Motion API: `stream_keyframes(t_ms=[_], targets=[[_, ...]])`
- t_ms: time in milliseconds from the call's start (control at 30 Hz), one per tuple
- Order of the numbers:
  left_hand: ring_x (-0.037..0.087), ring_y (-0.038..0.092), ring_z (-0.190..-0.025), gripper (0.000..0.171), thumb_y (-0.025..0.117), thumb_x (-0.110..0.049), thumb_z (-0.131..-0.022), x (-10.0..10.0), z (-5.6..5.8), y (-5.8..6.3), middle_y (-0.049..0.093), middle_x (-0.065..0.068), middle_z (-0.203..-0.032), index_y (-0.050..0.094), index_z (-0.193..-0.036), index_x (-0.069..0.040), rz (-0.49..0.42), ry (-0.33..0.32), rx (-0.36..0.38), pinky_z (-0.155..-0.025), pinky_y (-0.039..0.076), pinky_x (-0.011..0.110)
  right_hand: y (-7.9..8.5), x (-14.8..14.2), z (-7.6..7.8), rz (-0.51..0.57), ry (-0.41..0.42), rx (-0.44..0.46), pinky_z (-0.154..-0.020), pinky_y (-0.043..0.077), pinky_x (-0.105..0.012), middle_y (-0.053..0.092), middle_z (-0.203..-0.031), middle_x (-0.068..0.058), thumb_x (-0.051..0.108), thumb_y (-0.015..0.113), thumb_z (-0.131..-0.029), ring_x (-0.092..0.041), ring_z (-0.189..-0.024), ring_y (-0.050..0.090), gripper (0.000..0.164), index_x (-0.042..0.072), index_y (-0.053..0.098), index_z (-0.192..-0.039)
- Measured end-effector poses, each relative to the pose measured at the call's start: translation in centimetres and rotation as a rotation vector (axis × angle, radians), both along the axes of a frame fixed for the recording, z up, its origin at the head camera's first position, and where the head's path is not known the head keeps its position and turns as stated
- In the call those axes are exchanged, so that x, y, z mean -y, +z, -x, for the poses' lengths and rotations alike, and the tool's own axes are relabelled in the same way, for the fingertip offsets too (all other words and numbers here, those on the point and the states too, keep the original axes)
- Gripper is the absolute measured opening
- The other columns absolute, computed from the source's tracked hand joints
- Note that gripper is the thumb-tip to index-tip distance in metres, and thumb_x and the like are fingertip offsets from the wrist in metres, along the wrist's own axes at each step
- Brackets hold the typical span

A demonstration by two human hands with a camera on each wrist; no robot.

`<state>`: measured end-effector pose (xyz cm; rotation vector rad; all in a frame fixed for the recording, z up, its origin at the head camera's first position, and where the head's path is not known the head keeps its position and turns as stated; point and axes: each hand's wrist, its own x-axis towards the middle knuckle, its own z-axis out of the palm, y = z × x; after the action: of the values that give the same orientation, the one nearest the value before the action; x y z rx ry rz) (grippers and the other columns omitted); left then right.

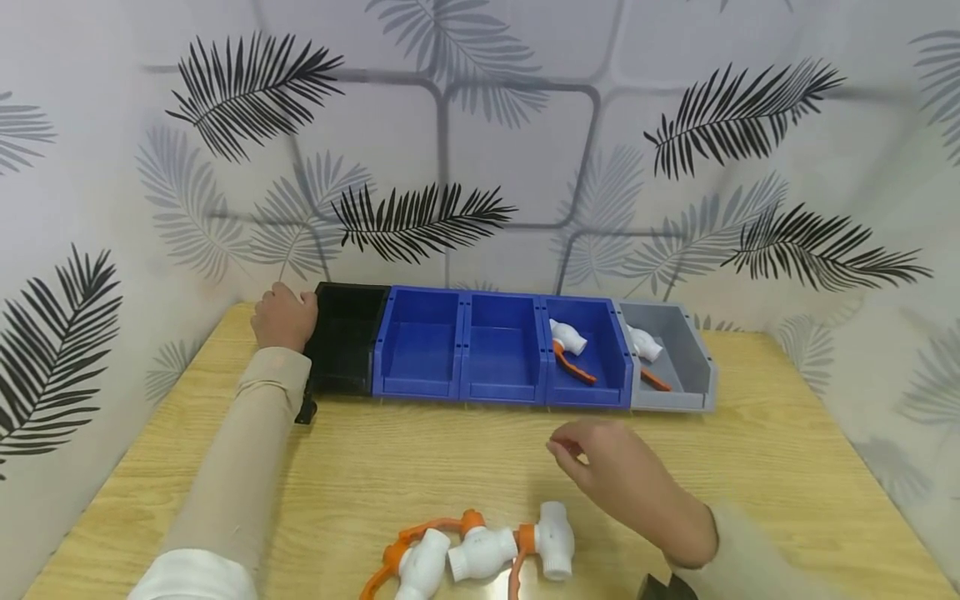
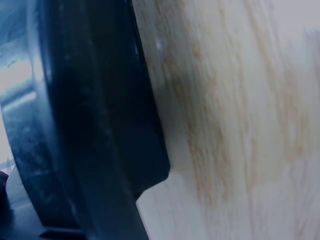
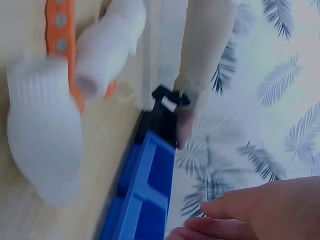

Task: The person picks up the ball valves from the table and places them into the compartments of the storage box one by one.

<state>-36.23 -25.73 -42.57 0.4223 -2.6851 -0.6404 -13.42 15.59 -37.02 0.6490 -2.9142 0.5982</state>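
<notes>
My left hand (image 1: 285,319) grips the left wall of the black bin (image 1: 341,379), whose dark side fills much of the left wrist view. My right hand (image 1: 630,479) hovers over the table in front of the bins, its fingers loosely curled with nothing between them. Nearest to it lies a white ball valve (image 1: 555,542) with an orange handle. Two more such valves, a middle ball valve (image 1: 483,552) and a left ball valve (image 1: 423,567), lie beside it, close together. In the right wrist view, a blurred ball valve (image 3: 45,130) shows at left.
Right of the black bin stand a left blue bin (image 1: 416,387), a middle blue bin (image 1: 501,390), a right blue bin (image 1: 588,397) and a grey bin (image 1: 675,402). One ball valve (image 1: 568,337) lies in the right blue bin, another ball valve (image 1: 647,344) in the grey one. A patterned wall (image 1: 517,167) rises behind.
</notes>
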Motion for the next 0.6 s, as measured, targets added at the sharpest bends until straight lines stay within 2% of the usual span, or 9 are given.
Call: stream_keyframes(t_ms=[100,267,400,500,600], targets=[[0.051,0.05,-0.089,0.043,0.035,-0.029,-0.092,0.1,0.1,-0.2,0.052,0.032,-0.094,0.049,-0.097,0.012,0.001,-0.001,-0.006,-0.076,0.039,0.06,-0.2,0.4,-1.8,0.014,0.072,0.041,-0.06,0.048,-0.022,0.062,-0.072,0.012,0.02,0.063,-0.087,0.002,-0.063,0.053,0.011,0.013,0.071,-0.083],[0.051,0.05,-0.09,0.044,0.035,-0.029,-0.092,0.2,0.3,-0.4,0.052,0.032,-0.095,0.048,-0.099,0.012,-0.001,-0.009,0.006,-0.076,0.039,0.061,-0.4,1.2,-4.2,0.06,0.182,0.221,-0.057,0.046,-0.02,0.061,-0.07,0.016,0.024,0.061,-0.089,0.004,-0.059,0.049,0.017,0.012,0.072,-0.083],[0.051,0.049,-0.091,0.044,0.034,-0.029,-0.092,0.3,0.2,-0.3,0.051,0.033,-0.096,0.047,-0.099,0.012,0.001,-0.012,0.029,-0.076,0.039,0.061,-0.9,1.8,-5.6,0.053,0.28,0.319,-0.051,0.038,-0.016,0.044,-0.057,0.02,0.026,0.058,-0.09,0.004,-0.052,0.038,0.026,0.014,0.066,-0.069],[0.052,0.049,-0.092,0.045,0.033,-0.03,-0.092,0.2,0.2,-0.1,0.051,0.033,-0.098,0.047,-0.1,0.012,0.004,-0.007,0.037,-0.077,0.038,0.061,-1.5,2.2,-6.3,0.008,0.302,0.361,-0.046,0.031,-0.016,0.032,-0.051,0.018,0.029,0.057,-0.091,0.003,-0.046,0.031,0.033,0.015,0.057,-0.06],[0.052,0.049,-0.094,0.045,0.033,-0.03,-0.092,0.1,0.2,0.0,0.051,0.033,-0.1,0.047,-0.102,0.013,0.004,-0.006,0.04,-0.078,0.038,0.061,-2.2,2.6,-7.1,-0.064,0.276,0.427,-0.045,0.033,-0.017,0.038,-0.05,0.018,0.033,0.058,-0.088,0.002,-0.045,0.034,0.032,0.017,0.06,-0.06]])
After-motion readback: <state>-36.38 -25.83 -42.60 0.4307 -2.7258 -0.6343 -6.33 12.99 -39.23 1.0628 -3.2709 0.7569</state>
